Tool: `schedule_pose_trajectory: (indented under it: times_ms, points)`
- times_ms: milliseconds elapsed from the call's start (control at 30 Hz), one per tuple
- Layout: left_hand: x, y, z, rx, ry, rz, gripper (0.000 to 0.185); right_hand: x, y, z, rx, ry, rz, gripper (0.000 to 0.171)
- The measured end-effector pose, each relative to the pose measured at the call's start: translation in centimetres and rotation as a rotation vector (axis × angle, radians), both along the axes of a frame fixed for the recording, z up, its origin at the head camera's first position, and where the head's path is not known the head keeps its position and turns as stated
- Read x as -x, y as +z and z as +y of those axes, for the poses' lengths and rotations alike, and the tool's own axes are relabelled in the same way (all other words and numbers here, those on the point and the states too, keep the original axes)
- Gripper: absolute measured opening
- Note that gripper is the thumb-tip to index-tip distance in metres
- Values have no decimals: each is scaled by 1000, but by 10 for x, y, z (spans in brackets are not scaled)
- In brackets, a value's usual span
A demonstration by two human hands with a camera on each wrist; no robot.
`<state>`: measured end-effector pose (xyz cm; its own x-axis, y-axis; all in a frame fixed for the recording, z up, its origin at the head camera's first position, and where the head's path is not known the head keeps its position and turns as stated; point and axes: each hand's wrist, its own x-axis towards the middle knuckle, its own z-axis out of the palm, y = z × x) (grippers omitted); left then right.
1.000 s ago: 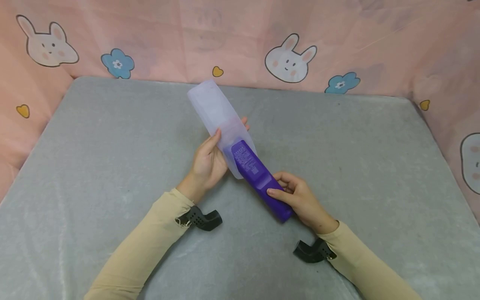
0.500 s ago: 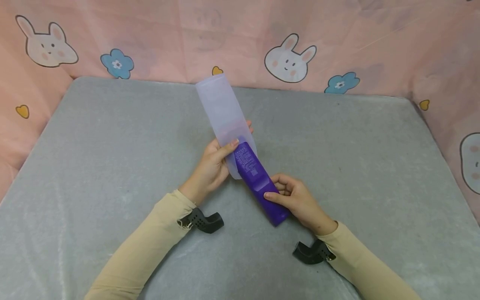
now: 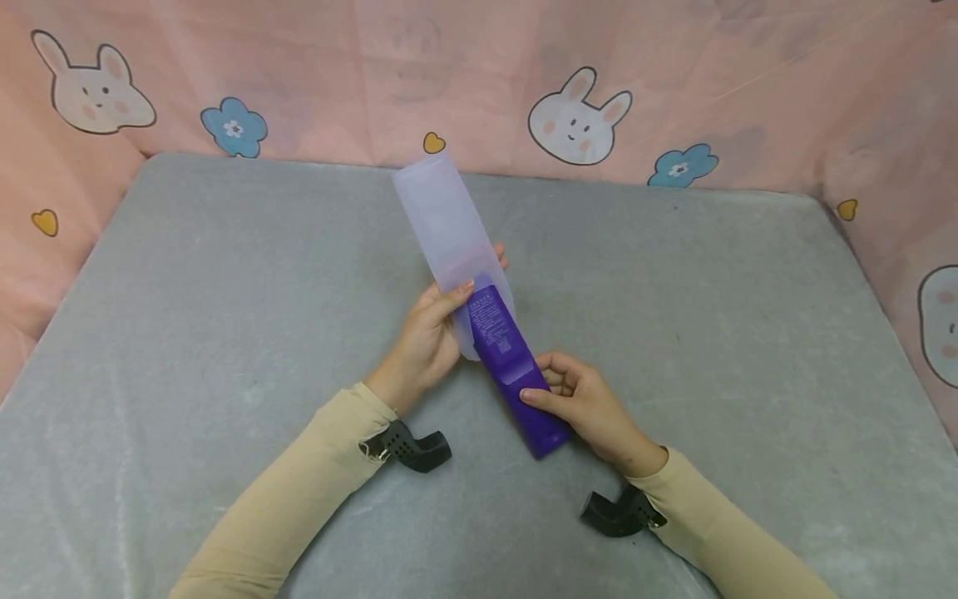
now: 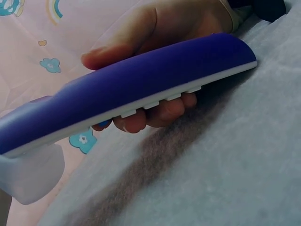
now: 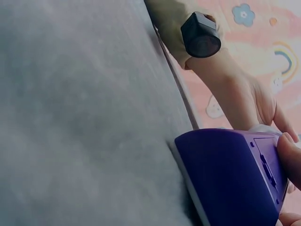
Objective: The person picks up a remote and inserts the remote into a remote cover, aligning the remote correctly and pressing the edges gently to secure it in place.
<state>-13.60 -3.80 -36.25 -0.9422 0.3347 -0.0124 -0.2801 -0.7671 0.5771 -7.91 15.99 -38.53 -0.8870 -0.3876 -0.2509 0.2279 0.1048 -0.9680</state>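
Observation:
In the head view a purple remote control slants over the table, back up with a printed label. White buttons show along its underside in the left wrist view. Its far end sits inside the mouth of a translucent whitish sleeve, which points away toward the back edge. My left hand grips the sleeve near that mouth, thumb on top and fingers beneath. The near end of the remote is pinched by my right hand, thumb on its back, fingers under its right side. Part of those fingers is hidden by the remote.
A grey cloth-covered table lies under both hands. Behind it and at the sides hangs a pink curtain with rabbits and flowers. Black wrist cameras jut from the left cuff and the right cuff.
My left thumb has shifted onto the sleeve's mouth beside the remote. The sleeve has turned more upright in view, and the remote's near end has swung left with my right hand.

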Motion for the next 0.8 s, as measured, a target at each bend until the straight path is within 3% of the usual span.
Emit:
schedule_pose_trajectory:
  times_ms: [367,467,667,800]
  points:
    - [-1,-3,2,78,-36,33,47,-1,-1,-2,32,-16,9,27]
    - [-1,-6,2,137,12,23,46,-1,-1,-2,33,-28,10,27]
    - [-1,-9,5,270,133,-86,35,-1,0,-2,29,-69,-25,29]
    - [-2,-9,8,281,126,-94,35,-1,0,-2,31,-88,-35,28]
